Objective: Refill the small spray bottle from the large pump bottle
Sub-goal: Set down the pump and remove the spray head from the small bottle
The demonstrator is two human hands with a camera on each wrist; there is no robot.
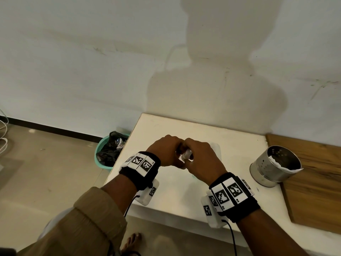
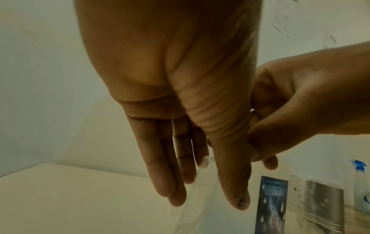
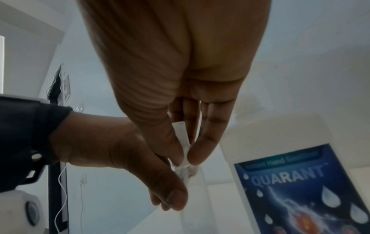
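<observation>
Above the white table (image 1: pixel 166 193), both hands meet. My left hand (image 1: pixel 166 150) holds the small clear spray bottle (image 2: pixel 200 210) between thumb and fingers; in the head view the bottle is hidden behind the hands. At the bottle's neck, my right hand (image 1: pixel 201 159) pinches its white spray head (image 1: pixel 186 154) between thumb and forefinger (image 3: pixel 196 153). The white spray head (image 3: pixel 181 134) still sits in the neck. Just behind the hands on the table stands the large translucent bottle (image 3: pixel 290 142) with a blue label; its pump is out of view.
A perforated metal can (image 1: pixel 275 165) stands at the table's right edge next to a wooden board (image 1: pixel 317 182). A teal bin (image 1: pixel 103 154) with a black bag sits on the floor to the left. Another bottle with a blue cap (image 2: pixel 360 182) stands beyond the can.
</observation>
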